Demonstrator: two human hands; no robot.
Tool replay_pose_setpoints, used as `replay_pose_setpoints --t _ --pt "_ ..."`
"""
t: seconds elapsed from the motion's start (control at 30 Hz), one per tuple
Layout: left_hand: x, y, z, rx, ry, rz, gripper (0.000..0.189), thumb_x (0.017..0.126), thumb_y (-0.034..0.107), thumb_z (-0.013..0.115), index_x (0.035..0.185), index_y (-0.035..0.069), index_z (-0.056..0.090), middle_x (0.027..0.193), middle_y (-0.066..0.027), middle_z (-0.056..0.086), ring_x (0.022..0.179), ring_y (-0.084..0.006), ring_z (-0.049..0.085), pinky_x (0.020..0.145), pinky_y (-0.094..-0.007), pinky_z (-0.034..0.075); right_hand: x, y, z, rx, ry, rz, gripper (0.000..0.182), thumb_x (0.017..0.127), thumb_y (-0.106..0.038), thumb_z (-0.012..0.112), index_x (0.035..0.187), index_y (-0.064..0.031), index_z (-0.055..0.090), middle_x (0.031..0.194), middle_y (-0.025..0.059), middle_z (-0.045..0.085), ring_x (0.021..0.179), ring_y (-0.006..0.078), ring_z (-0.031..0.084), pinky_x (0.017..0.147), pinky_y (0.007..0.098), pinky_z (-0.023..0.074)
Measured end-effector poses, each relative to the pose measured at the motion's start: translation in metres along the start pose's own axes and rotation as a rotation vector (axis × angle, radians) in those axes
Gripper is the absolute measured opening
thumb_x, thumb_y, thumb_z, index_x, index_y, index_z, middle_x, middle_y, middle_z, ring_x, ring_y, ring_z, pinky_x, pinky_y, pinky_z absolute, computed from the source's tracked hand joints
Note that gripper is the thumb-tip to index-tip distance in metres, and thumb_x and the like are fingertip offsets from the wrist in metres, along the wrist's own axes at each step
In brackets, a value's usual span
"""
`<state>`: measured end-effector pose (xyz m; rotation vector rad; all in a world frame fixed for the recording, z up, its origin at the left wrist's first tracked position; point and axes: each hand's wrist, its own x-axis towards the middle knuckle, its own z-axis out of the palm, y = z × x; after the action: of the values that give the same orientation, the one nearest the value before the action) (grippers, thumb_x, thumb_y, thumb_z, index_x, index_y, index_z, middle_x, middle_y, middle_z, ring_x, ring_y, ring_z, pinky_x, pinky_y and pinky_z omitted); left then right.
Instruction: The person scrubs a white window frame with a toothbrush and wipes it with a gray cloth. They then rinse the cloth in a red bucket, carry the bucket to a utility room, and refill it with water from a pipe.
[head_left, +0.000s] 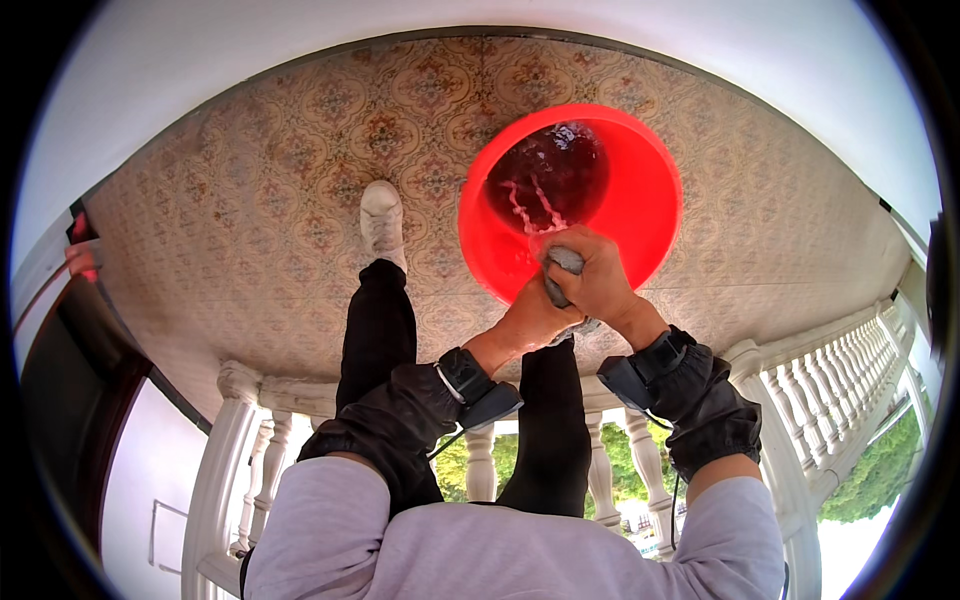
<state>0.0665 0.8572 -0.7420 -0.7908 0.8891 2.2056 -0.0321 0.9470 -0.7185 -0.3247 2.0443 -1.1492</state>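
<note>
A wet grey cloth (564, 261) is bunched and twisted between my two hands over the near rim of a red plastic bucket (645, 187). My left hand (531, 315) grips the lower part of it. Above and to the right, my right hand (596, 270) has its fingers closed round the upper part. Streams of water run from the cloth down into the dark water (551, 161) inside the bucket. A grey end of the cloth shows below my hands. Most of the cloth is hidden by my fingers.
The bucket stands on a floor with patterned tiles (300, 172). My white shoe (382, 214) is left of it. Behind me runs a white balustrade (480, 461), continuing at the right, with greenery beyond. A dark doorway (75, 367) and a red object (81, 255) are at the far left.
</note>
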Motion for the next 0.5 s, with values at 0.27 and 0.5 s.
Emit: replay_pose_setpoints --t 0.27,0.5 --pt "0.005 0.001 0.006 0.38 0.071 0.205 0.056 0.075 0.007 0.072 0.12 0.001 0.039 0.108 -0.0069 0.054 0.099 -0.0138 0.054 0.082 -0.0295 0.047 -0.001 0.012 0.003 -0.16 0.328 0.07 0.021 0.068 -0.008 0.067 0.088 -0.0071 0.064 0.084 0.0151 0.061 0.075 0.0298 0.062 0.067 0.0338 0.0503" --pt "-0.062 0.053 0.056 -0.233 -0.259 -0.063 0.051 0.082 0.014 0.064 0.125 0.0 0.041 0.11 -0.0115 0.056 0.101 -0.02 0.058 0.085 -0.0331 0.049 -0.057 -0.05 -0.08 0.706 -0.019 0.121 0.07 0.075 -0.029 0.072 0.134 -0.0075 0.04 0.119 0.0178 0.055 0.108 0.0265 0.056 0.09 0.0351 0.0444"
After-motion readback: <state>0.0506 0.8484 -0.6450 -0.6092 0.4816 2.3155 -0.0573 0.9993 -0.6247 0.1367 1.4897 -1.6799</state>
